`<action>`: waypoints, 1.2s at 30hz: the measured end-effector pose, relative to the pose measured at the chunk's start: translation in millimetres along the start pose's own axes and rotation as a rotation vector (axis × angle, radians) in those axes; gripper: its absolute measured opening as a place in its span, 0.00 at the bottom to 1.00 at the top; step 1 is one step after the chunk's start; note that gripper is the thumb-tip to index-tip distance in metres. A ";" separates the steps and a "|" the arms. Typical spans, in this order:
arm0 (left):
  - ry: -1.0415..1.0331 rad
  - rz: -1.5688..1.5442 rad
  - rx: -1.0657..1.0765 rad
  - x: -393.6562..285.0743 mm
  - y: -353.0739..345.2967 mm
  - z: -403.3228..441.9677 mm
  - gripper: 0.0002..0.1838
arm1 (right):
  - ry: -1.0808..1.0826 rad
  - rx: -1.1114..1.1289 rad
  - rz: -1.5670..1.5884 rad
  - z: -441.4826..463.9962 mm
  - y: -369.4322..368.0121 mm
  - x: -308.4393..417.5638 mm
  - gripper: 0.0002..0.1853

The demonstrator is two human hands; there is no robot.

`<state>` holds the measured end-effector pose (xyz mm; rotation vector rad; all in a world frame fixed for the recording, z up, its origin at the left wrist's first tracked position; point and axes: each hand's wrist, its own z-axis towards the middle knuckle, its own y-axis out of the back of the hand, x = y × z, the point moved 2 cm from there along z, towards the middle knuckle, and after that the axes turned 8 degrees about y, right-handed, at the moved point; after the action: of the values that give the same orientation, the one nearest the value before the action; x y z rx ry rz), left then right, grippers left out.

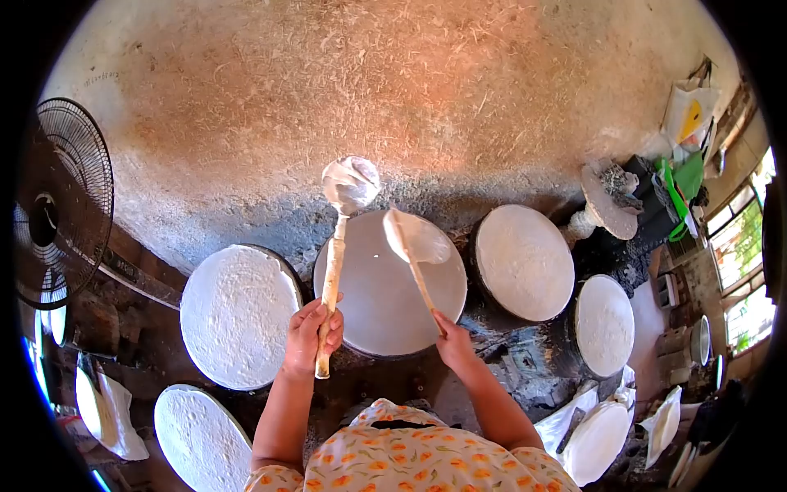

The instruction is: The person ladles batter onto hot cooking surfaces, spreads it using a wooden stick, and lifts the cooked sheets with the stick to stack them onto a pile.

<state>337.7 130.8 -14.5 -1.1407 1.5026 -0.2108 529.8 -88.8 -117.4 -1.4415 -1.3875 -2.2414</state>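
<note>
My left hand (315, 330) is wrapped round the long pale handle of a ladle (334, 258). The ladle's round bowl, smeared with white, points up and away near the wall. In my right hand (456, 339) is a slim wooden stick with a broad, white-coated, rounded head (422, 239); whether it is a paddle or a second ladle, I cannot tell. Both tools are above a large round pan (373, 320), whose surface looks smooth and greyish-white with one small bright spot. A vat with a rough white top (239, 316) stands left of the pan, and another white-topped vat (525, 262) stands to its right.
A rough earthen wall (369, 90) rises directly behind the pan. At far left is a large fan (61, 205). More white round tops lie at lower left (201, 439) and right (605, 326). Bags (689, 119) hang at upper right, near windows.
</note>
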 end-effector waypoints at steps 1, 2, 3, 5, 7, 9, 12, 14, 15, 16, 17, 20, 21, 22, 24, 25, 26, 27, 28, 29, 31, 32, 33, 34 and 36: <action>-0.003 -0.004 -0.001 -0.5 2.2 -0.3 0.17 | 0.030 0.052 0.005 6.2 -5.3 5.5 0.30; -0.026 0.059 -0.040 -1.2 6.6 -0.4 0.17 | -0.003 0.092 0.016 7.4 -9.4 11.1 0.29; -0.048 0.123 -0.079 -1.5 10.0 0.0 0.16 | -0.001 0.094 0.015 5.8 -11.0 15.3 0.29; -0.039 0.143 -0.109 0.7 13.4 0.2 0.16 | -0.009 0.217 -0.055 -5.0 -14.6 21.8 0.29; -0.031 0.163 -0.139 4.5 18.4 1.3 0.16 | 0.021 0.254 -0.086 -19.7 -8.6 23.4 0.29; -0.031 0.149 -0.161 8.4 24.5 1.5 0.11 | 0.153 0.193 -0.047 -30.5 5.2 16.6 0.28; -0.040 0.187 -0.186 8.2 22.8 -4.6 0.09 | 0.154 -0.063 -0.123 -16.6 23.2 -16.9 0.29; -0.049 0.165 -0.193 10.6 24.4 -5.8 0.09 | 0.048 -0.065 -0.086 11.6 21.2 -23.0 0.30; -0.056 0.144 -0.192 11.3 24.7 -6.1 0.10 | -0.061 -0.073 -0.054 23.8 20.6 -25.0 0.31; -0.059 0.148 -0.199 12.0 24.1 -7.0 0.10 | -0.060 -0.068 -0.047 28.9 14.4 -23.4 0.31; -0.065 0.128 -0.214 12.6 23.0 -7.7 0.10 | 0.011 0.020 0.024 32.8 2.5 -18.2 0.31; -0.071 0.110 -0.247 14.3 26.5 -9.2 0.10 | 0.112 0.186 0.078 21.3 -8.8 -1.2 0.31; -0.069 0.108 -0.260 14.7 28.8 -9.5 0.10 | 0.140 0.264 0.054 11.3 -6.2 7.9 0.31; -0.071 0.106 -0.265 14.6 30.2 -10.1 0.10 | 0.157 0.283 0.048 1.3 3.9 18.0 0.31; -0.106 0.129 -0.252 14.5 31.7 -12.1 0.10 | 0.146 0.320 0.082 -14.7 19.9 12.2 0.30; -0.109 0.128 -0.259 14.3 30.9 -12.2 0.10 | 0.137 0.351 0.115 -17.3 27.0 6.7 0.30; -0.113 0.121 -0.256 13.7 28.9 -11.7 0.10 | 0.131 0.266 0.053 -7.1 32.6 -4.2 0.29; -0.119 0.115 -0.265 15.4 26.7 -14.8 0.10 | 0.127 0.190 -0.003 7.6 34.3 -14.8 0.29; -0.122 0.116 -0.275 17.5 24.3 -16.0 0.10 | -0.024 0.210 -0.065 26.9 39.8 -2.3 0.29; -0.124 0.115 -0.306 19.6 21.8 -16.6 0.11 | -0.017 0.218 -0.059 44.7 35.5 -5.0 0.29; -0.134 0.116 -0.349 18.2 21.0 -21.6 0.12 | -0.037 0.186 0.145 71.4 18.5 -21.7 0.29; -0.097 -0.037 -0.227 14.5 21.3 -26.7 0.14 | -0.032 0.195 0.153 71.9 13.6 -28.1 0.29; -0.061 -0.190 -0.102 11.0 21.7 -32.3 0.17 | 0.077 0.295 0.220 69.7 8.8 -32.1 0.29; -0.053 -0.446 0.035 9.6 22.1 -38.9 0.21 | 0.187 0.394 0.287 67.2 6.9 -34.0 0.30; -0.171 -0.468 -0.005 5.8 13.6 -53.1 0.21 | 0.065 0.549 0.192 50.5 41.8 -13.1 0.30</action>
<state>287.0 109.4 -11.5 -1.4662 1.0710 -0.4169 592.2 -79.0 -95.8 -1.2318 -1.5951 -1.6006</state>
